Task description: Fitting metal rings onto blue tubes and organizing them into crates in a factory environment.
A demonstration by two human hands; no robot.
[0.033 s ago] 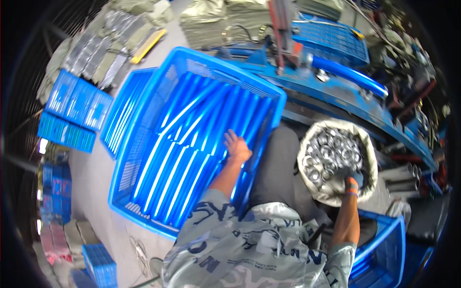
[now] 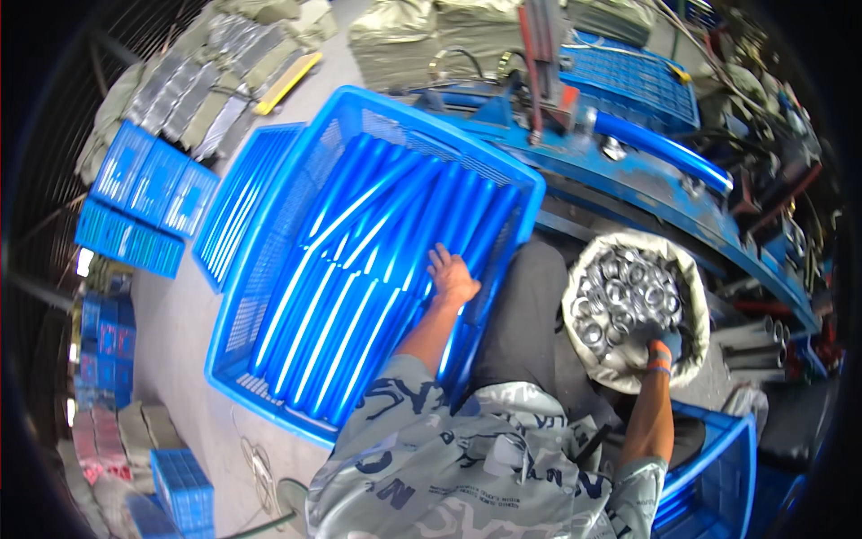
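Observation:
My left hand (image 2: pixel 453 278) is bare and lies over the shiny blue tubes (image 2: pixel 328 328) in a large blue plastic crate (image 2: pixel 215 346). Its fingers are stretched out and a little apart, touching or just above a tube. To the right, my right hand (image 2: pixel 661 345), in a dark glove with an orange cuff, reaches into a pale cloth sack (image 2: pixel 575 346) with a rolled rim. Shiny metal rings (image 2: pixel 620 286) fill that sack. The right fingers are blurred and partly hidden among the rings, so their grip does not show.
A blue metal bench (image 2: pixel 620 180) runs behind, with one blue tube (image 2: pixel 664 151) fitted on it. Another blue crate (image 2: pixel 732 476) with tubes stands at the lower right. Stacked blue crates (image 2: pixel 148 175) and wrapped bundles (image 2: pixel 175 103) stand at the left. Metal pipes (image 2: pixel 754 341) lie right of the sack.
The whole view has shifted slightly. My left hand's fingers have drawn a little closer together over the tubes. My right hand stays in the sack of rings.

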